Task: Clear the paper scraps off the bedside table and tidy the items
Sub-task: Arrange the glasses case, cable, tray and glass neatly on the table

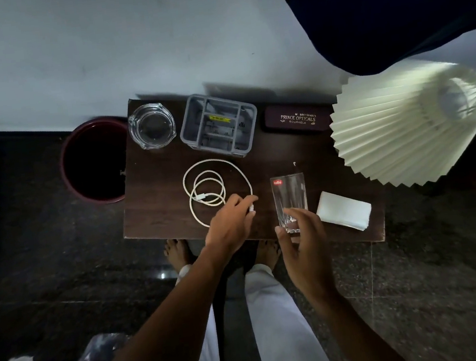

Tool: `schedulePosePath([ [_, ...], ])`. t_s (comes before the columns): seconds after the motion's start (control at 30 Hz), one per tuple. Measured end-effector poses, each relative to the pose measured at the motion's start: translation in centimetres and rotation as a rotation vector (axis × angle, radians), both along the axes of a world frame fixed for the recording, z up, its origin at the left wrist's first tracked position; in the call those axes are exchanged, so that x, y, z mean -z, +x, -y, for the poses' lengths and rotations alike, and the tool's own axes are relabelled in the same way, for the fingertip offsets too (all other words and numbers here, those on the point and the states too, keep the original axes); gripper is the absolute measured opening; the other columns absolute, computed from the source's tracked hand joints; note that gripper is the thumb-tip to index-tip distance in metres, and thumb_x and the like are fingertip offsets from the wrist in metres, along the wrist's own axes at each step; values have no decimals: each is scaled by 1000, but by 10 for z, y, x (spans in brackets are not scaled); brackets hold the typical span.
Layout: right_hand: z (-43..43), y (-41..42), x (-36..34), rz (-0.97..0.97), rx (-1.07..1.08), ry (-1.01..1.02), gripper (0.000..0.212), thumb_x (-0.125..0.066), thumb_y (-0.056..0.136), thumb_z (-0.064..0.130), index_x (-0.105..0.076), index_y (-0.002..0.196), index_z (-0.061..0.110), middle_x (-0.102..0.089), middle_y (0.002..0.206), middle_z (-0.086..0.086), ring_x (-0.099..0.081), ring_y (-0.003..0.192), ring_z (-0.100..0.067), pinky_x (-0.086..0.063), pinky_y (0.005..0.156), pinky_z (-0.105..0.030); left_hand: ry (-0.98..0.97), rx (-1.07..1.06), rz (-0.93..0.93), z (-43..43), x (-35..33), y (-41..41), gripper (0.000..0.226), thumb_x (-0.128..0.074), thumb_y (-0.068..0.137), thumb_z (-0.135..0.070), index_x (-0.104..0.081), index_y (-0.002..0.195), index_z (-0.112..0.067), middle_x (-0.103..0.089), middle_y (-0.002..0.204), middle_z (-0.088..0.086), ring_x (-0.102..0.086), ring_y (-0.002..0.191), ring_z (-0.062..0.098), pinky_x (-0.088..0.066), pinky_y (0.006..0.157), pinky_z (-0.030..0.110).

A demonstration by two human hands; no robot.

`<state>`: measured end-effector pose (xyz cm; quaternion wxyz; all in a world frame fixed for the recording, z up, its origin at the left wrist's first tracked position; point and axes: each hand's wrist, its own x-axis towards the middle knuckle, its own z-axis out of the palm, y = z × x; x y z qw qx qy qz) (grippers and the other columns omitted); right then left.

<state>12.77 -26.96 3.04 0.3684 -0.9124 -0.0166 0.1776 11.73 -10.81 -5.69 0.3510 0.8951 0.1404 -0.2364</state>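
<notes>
Counter: a dark wood bedside counter stood against a pale wall, seen from above.
Cable: a white charging cable lay in loose loops on the counter, left of centre; one end ran down toward 5 o'clock of the coil.
Left hand: the left hand reached in from 6 o'clock and lay on the coil's lower right edge.
Left fingers: the fingers were curled and pinched the cable's end, whose white tip showed between them.
Glass: a clear tumbler with a red label stood upright just right of the cable, near the front edge.
Right hand: the right hand was at 6 o'clock of the glass, palm turned toward it.
Right fingers: its fingers were spread and loosely bent about the base of the glass, the thumb at its left; whether they touched it I could not tell.
Napkins: a folded white stack lay at 3 o'clock of the glass, just beside the right hand.
Back row: a glass ashtray at 10 o'clock, a grey organiser at 12, and a maroon spectacle case at 1.
Lamp: a pleated cream shade overhung the counter's right end.
Bin: a dark red bin stood on the floor at 9 o'clock, touching or just beside the counter.
</notes>
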Motion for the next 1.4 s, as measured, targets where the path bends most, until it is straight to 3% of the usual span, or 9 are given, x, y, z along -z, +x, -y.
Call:
schedulePosePath([
  [0.37, -1, 0, -4, -5, -43, 12, 28, -63, 96, 15, -63, 123, 11, -60, 130, -8, -53, 108, -3, -41, 76, 4, 20, -249, 23, 8, -3, 3, 14, -70, 89, -10, -61, 99, -14, -61, 95, 3, -62, 85, 19, -47, 75, 30],
  [0.5, -8, 9, -10, -3, -75, 47, 28, -60, 98, 16, -62, 126, 16, -63, 126, 0, -52, 96, 15, -43, 75, 3, -404, -756, 30, 7, -53, -14, 28, -70, 90, -5, -59, 115, -15, -64, 77, -4, -63, 66, -4, -52, 64, 13],
  [0.63, -24, 22, -25, -26, -185, 179, 41, -63, 95, 13, -57, 134, 22, -62, 124, 3, -57, 99, 10, -50, 78, -5, -988, -1034, -164, -8, -127, -41, 23, -55, 100, -9, -73, 114, -12, -78, 102, 7, -75, 96, 17, -58, 78, 25],
  [0.8, -62, 18, -66, 38, -628, 210, 63, -67, 90, 32, -39, 146, 43, -40, 144, 11, -45, 128, -7, -49, 100, -32, -1111, -1112, -101, -30, -233, -77, 22, -59, 87, -24, -76, 80, -12, -71, 84, 13, -71, 79, 22, -60, 70, 28],
  [0.93, -90, 0, -120, 182, -793, 352, 32, -45, 100, 51, -61, 126, 41, -42, 145, 14, -46, 123, 3, -40, 103, -18, -1220, -1250, 29, -34, -316, -101, 18, -67, 77, -9, -76, 81, 6, -69, 78, 27, -74, 66, 32, -61, 55, 38],
  [1.03, -104, -19, -158, 177, -751, 417, 32, -35, 103, 51, -62, 111, 36, -49, 131, 28, -51, 116, 4, -46, 99, -29, -1240, -1163, 280, -34, -378, -113, 29, -83, 77, -23, -69, 72, 3, -61, 72, 28, -69, 65, 34, -60, 59, 39],
  [1.17, -104, -44, -220, 97, -783, 494, 23, -42, 105, 43, -60, 98, 32, -60, 98, 18, -56, 93, 11, -47, 86, -19, -962, -1026, 675, -42, -452, -125, 46, -80, 79, -51, -69, 81, -7, -67, 75, 20, -69, 70, 26, -61, 67, 34],
  [1.3, -81, -81, -288, -35, -870, 572, 22, -49, 104, 34, -62, 92, 21, -66, 75, 9, -64, 72, -4, -53, 70, -20, -337, -847, 947, -57, -486, -132, 13, -59, 102, -17, -72, 101, -21, -78, 90, 6, -76, 84, 20, -61, 75, 27],
  [1.4, -64, -94, -334, -27, -830, 577, 29, -50, 100, 47, -65, 93, 23, -68, 78, 4, -67, 75, -6, -55, 70, -26, 164, -575, 841, -70, -485, -143, 14, -58, 101, -7, -66, 95, -17, -76, 89, 5, -72, 77, 17, -57, 66, 29],
])
